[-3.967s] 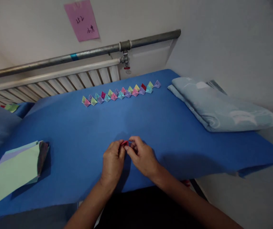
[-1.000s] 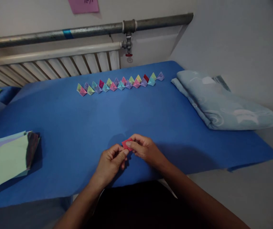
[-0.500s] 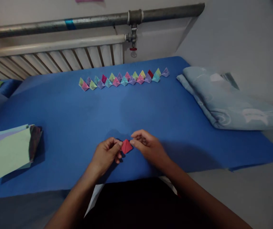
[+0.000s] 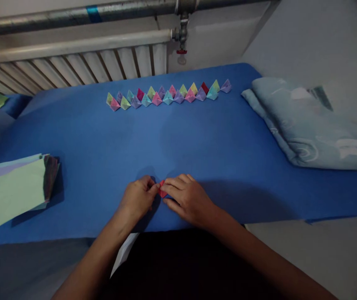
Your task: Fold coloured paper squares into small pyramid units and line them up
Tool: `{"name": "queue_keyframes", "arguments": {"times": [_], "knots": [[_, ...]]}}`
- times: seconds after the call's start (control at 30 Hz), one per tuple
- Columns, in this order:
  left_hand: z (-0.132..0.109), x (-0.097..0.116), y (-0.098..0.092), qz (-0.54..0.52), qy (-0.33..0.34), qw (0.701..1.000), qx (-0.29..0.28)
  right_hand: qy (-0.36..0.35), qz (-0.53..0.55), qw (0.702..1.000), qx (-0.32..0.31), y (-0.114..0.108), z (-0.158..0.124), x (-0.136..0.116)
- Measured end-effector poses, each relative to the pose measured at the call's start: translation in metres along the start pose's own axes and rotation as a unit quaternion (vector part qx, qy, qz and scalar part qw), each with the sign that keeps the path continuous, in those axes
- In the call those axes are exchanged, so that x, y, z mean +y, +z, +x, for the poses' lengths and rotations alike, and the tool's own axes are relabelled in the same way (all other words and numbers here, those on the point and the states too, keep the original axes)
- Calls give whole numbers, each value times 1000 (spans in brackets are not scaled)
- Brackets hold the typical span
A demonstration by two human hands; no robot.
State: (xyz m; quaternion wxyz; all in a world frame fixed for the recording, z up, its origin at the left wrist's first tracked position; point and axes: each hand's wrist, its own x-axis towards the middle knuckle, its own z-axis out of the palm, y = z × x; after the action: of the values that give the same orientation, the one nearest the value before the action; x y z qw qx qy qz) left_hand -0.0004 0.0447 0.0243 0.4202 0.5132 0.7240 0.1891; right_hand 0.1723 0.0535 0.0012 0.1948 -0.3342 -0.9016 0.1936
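Near the front edge of the blue surface is a small piece of red folded paper, largely covered by fingers. My left hand pinches its left side between thumb and fingertips. From the right, my right hand lays its fingertips over the paper, with the thumb close by at the lower edge. Farther back, several small folded paper pieces in pink, green, purple, blue, yellow and red stand in two staggered rows.
A stack of coloured paper sheets, pale green on top, lies at the left. A folded light-blue blanket rests at the right by the wall. Behind the blue-covered surface are a white radiator and a metal pipe with a valve.
My right fingers have moved left and down onto the red paper, covering most of it. My left hand keeps its pinch. The whole view has tilted slightly downward.
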Motion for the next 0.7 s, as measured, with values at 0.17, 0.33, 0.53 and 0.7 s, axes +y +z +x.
{"name": "queue_keyframes", "arguments": {"times": [0.17,0.33,0.53,0.7], "knots": [[1,-14,-8,116,242,961,63,-3,-16,1000,2,1,0,1],[2,-33,-15,218,404,888,35,-3,-30,1000,7,2,0,2],[4,-45,-23,243,466,851,18,-14,-54,998,20,4,0,2],[9,-45,-24,233,467,853,3,-26,-75,995,57,8,-3,4]]}}
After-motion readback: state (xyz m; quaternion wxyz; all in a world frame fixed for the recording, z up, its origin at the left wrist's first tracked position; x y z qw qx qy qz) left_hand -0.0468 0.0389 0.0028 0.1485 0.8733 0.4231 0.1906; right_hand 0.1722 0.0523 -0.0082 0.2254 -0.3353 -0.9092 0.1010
